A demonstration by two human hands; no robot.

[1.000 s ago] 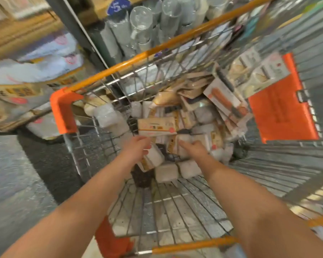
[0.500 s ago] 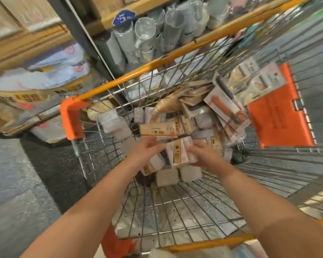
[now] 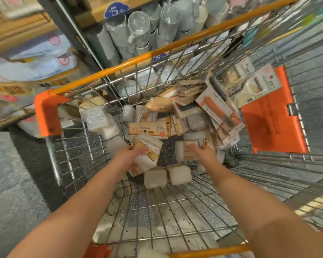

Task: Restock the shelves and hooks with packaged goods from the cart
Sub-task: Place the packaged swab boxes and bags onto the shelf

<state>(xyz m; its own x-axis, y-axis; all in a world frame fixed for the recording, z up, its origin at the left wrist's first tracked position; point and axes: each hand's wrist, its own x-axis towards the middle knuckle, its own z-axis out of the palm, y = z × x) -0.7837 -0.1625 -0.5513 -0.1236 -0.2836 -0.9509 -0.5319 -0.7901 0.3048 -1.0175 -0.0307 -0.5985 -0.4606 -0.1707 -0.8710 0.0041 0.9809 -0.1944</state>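
I am looking down into a wire cart with an orange rim. Packaged goods are piled at its far end: yellow-labelled packs, white boxes and carded tools. My left hand grips a white packet with a yellow label, lifted just above the pile. My right hand reaches in beside it, and its fingers lie over a clear pack of thin wooden sticks and hold it. Motion blurs those fingers.
Clear glass cups stand on the shelf beyond the cart under a blue price tag. Bagged goods fill the lower left shelves. An orange flap and carded peelers sit on the cart's right side. Grey floor lies to the left.
Both hands have lifted out of the pile. The left hand has raised the yellow-labelled packet, and the right hand has moved right onto the stick pack. The view has tilted slightly toward the shelf.
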